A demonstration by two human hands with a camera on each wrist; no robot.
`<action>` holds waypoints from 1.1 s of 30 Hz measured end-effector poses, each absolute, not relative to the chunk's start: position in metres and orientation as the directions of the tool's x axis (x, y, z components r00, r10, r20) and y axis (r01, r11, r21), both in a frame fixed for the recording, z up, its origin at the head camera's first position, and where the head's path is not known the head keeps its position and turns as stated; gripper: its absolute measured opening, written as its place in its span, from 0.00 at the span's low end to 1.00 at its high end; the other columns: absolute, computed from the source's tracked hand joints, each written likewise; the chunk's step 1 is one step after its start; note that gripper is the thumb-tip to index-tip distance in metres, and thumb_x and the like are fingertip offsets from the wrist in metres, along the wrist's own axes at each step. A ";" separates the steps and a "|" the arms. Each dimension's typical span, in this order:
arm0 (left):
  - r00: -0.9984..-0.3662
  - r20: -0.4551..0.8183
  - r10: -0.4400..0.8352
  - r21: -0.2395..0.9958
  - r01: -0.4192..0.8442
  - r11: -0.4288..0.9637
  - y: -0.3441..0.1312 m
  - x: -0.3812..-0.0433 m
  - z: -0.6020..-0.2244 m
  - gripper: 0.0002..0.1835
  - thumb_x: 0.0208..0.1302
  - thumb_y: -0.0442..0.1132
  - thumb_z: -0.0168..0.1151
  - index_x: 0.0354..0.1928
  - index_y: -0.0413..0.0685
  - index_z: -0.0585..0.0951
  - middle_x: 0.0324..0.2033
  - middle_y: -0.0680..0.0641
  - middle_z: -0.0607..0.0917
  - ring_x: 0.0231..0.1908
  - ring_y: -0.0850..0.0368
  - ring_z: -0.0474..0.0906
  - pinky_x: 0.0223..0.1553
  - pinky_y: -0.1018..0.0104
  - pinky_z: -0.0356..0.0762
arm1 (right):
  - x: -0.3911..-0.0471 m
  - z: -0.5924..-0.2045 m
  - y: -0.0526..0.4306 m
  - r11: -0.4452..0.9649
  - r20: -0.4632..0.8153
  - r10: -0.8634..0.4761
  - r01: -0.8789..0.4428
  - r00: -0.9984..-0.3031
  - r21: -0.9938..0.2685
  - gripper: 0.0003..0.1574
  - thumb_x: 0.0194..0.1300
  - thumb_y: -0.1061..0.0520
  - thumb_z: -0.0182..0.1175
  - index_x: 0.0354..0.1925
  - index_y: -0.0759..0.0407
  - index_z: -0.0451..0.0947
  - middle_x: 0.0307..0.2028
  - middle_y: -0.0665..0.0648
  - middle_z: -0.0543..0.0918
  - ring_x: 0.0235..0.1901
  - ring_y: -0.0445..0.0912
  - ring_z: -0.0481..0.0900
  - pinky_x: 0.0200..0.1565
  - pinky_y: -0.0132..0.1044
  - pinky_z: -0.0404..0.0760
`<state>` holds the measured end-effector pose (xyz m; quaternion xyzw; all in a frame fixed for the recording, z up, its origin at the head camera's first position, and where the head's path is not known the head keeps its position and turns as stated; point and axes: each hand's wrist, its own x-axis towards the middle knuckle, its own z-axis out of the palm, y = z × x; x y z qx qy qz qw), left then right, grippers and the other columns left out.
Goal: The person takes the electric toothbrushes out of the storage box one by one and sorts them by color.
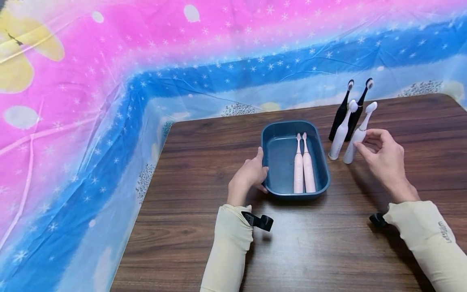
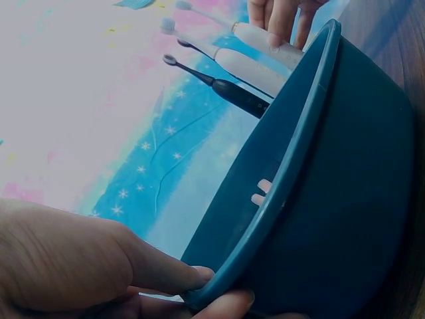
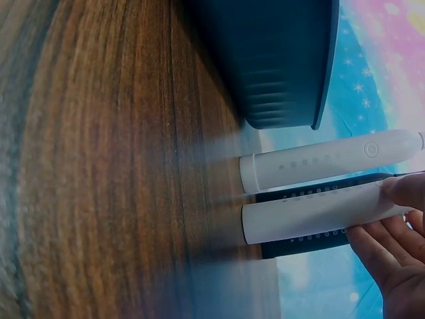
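Note:
My left hand (image 1: pixel 249 174) grips the left rim of a dark blue rectangular basin (image 1: pixel 279 162), thumb and fingers on either side of the wall in the left wrist view. Inside the basin, a pink electric toothbrush (image 1: pixel 298 172) lies beside a second pink toothbrush (image 1: pixel 309 172), heads pointing away. To the right, my right hand (image 1: pixel 384 158) pinches the handle of an upright white electric toothbrush (image 1: pixel 356 144) between thumb and fingers. Its base is right at the tabletop in the right wrist view. Another white toothbrush (image 1: pixel 339 140) stands just left of it.
Behind the white pair stand a black toothbrush (image 1: pixel 339 115) and a second black toothbrush (image 1: pixel 361 99), partly hidden. All rest on a dark wooden table (image 1: pixel 189 182). A pink and blue patterned cloth (image 1: pixel 204 69) hangs beyond the table's back and left edges.

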<state>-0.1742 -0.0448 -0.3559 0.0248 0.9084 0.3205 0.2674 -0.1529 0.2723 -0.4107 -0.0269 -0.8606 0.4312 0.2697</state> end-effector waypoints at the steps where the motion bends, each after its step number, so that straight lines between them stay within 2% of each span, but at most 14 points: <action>1: -0.855 -0.471 0.216 0.596 -0.128 0.793 -0.045 -0.174 -0.356 0.38 0.75 0.42 0.45 0.76 0.60 0.36 0.70 0.37 0.62 0.27 0.50 0.86 0.35 0.65 0.81 | -0.153 -0.411 0.272 0.627 0.440 0.278 -0.186 -0.854 -0.756 0.24 0.61 0.58 0.65 0.51 0.68 0.71 0.46 0.65 0.81 0.40 0.16 0.70 0.42 0.09 0.70; 11: -0.854 -0.477 0.209 0.586 -0.131 0.800 -0.044 -0.174 -0.354 0.38 0.75 0.41 0.45 0.76 0.59 0.36 0.70 0.37 0.62 0.25 0.52 0.86 0.37 0.64 0.82 | -0.148 -0.411 0.276 0.641 0.391 0.243 -0.155 -0.888 -0.752 0.27 0.62 0.54 0.64 0.55 0.66 0.70 0.48 0.66 0.80 0.40 0.16 0.69 0.42 0.08 0.68; 19: -0.854 -0.479 0.202 0.575 -0.132 0.807 -0.043 -0.175 -0.354 0.38 0.75 0.41 0.45 0.76 0.59 0.36 0.70 0.37 0.62 0.25 0.52 0.86 0.39 0.64 0.81 | -0.146 -0.406 0.277 0.661 0.444 0.257 -0.179 -0.858 -0.729 0.26 0.61 0.55 0.65 0.54 0.65 0.72 0.45 0.63 0.81 0.40 0.15 0.69 0.42 0.08 0.68; 21: -0.852 -0.483 0.201 0.573 -0.134 0.808 -0.042 -0.175 -0.354 0.38 0.75 0.41 0.45 0.76 0.60 0.36 0.70 0.37 0.62 0.26 0.51 0.86 0.40 0.64 0.81 | -0.145 -0.405 0.277 0.656 0.465 0.266 -0.195 -0.845 -0.729 0.25 0.60 0.56 0.66 0.53 0.65 0.73 0.44 0.60 0.82 0.39 0.16 0.70 0.42 0.09 0.69; 28: -0.850 -0.488 0.199 0.561 -0.131 0.817 -0.042 -0.175 -0.353 0.38 0.76 0.42 0.44 0.76 0.60 0.35 0.72 0.37 0.57 0.28 0.50 0.87 0.39 0.64 0.81 | -0.139 -0.399 0.272 0.614 0.504 0.292 -0.245 -0.813 -0.751 0.23 0.58 0.60 0.67 0.51 0.66 0.75 0.39 0.38 0.79 0.39 0.19 0.76 0.42 0.11 0.72; 33: -0.850 -0.489 0.195 0.558 -0.133 0.819 -0.043 -0.175 -0.352 0.38 0.75 0.42 0.44 0.76 0.60 0.35 0.73 0.38 0.55 0.28 0.50 0.87 0.38 0.65 0.81 | -0.133 -0.393 0.267 0.616 0.525 0.324 -0.246 -0.787 -0.748 0.22 0.58 0.60 0.67 0.50 0.64 0.76 0.39 0.38 0.79 0.39 0.21 0.77 0.43 0.12 0.72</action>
